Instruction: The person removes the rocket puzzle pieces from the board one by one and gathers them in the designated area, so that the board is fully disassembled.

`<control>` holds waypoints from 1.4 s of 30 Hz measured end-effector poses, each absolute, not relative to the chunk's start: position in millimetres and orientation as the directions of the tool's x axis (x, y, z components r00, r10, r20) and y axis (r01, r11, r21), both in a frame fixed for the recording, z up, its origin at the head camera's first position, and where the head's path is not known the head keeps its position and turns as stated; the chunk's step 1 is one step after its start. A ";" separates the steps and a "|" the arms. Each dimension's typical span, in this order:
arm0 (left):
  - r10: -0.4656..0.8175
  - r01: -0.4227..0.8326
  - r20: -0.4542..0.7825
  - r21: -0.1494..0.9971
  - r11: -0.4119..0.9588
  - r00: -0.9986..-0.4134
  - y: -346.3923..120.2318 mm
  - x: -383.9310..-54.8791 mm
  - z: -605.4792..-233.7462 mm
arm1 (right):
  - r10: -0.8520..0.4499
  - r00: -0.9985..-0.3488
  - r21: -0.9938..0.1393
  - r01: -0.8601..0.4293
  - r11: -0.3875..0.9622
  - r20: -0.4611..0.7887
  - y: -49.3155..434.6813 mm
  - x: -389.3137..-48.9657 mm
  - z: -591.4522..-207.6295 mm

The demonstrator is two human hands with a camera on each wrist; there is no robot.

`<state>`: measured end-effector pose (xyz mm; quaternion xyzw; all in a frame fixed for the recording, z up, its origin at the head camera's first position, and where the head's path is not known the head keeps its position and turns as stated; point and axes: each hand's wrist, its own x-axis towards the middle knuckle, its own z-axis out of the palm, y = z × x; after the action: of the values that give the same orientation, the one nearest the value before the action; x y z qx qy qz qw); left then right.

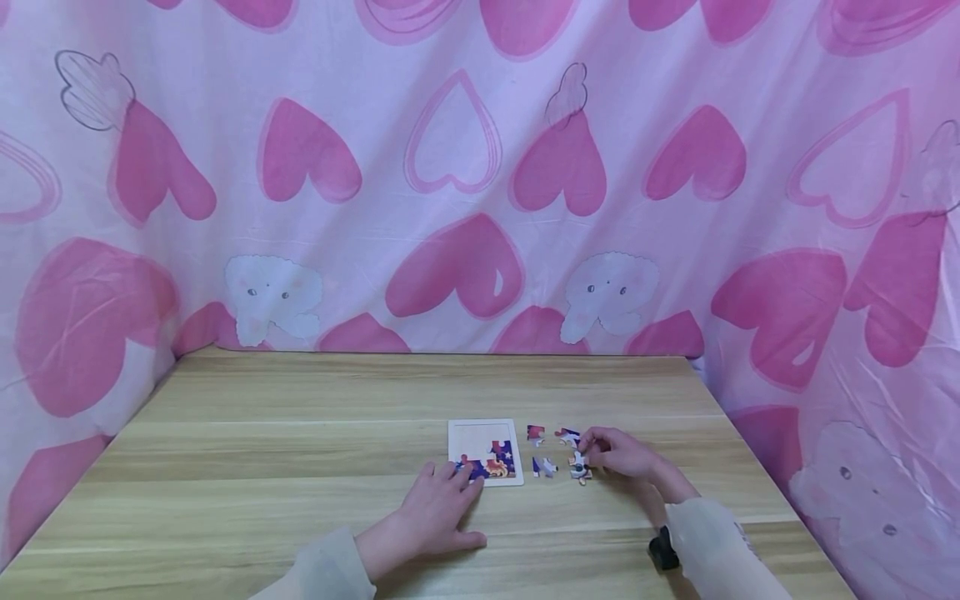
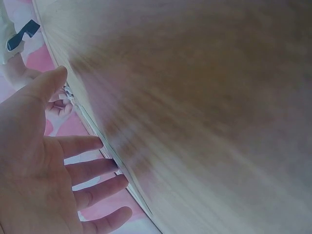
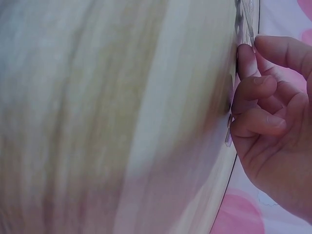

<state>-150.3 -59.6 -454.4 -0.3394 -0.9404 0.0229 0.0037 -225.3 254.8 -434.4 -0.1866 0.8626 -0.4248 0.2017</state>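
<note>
A square white puzzle tray (image 1: 483, 423) lies on the table with several joined pieces (image 1: 498, 467) along its bottom and right side. My left hand (image 1: 438, 515) rests at its lower left corner, fingers spread and nearly straight. Right of the tray, my right hand (image 1: 622, 454) pinches a puzzle piece (image 1: 580, 468) with a white and dark print between thumb and forefinger. In the right wrist view the thin edge of a piece (image 3: 249, 24) shows at the thumb tip, and the other fingers are curled.
Three more loose pieces lie between tray and right hand: a red and purple one (image 1: 535, 434), a purple one (image 1: 567, 437) and a white and blue one (image 1: 545, 467). The wooden table (image 1: 225, 433) meets a pink heart-print curtain (image 1: 450, 267) at the back and sides.
</note>
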 end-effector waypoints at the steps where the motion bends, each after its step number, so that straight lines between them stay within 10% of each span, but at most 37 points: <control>1: 0.638 0.638 -0.010 -0.045 0.769 -0.770 -59.6 -150.3 -454.4 | -0.487 -0.851 -0.803 -0.147 0.577 -0.194 255.7 -226.6 -436.8; 42: 0.664 0.660 0.117 -0.074 0.747 -0.738 -57.2 -156.8 -456.9 | -0.546 -0.834 -0.780 -0.285 0.558 -0.086 184.2 -244.4 -456.0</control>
<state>-156.8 -57.2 -456.9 -0.3551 -0.9322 0.0135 0.0682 -244.4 184.2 -456.0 -0.2393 0.8677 -0.4049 0.1612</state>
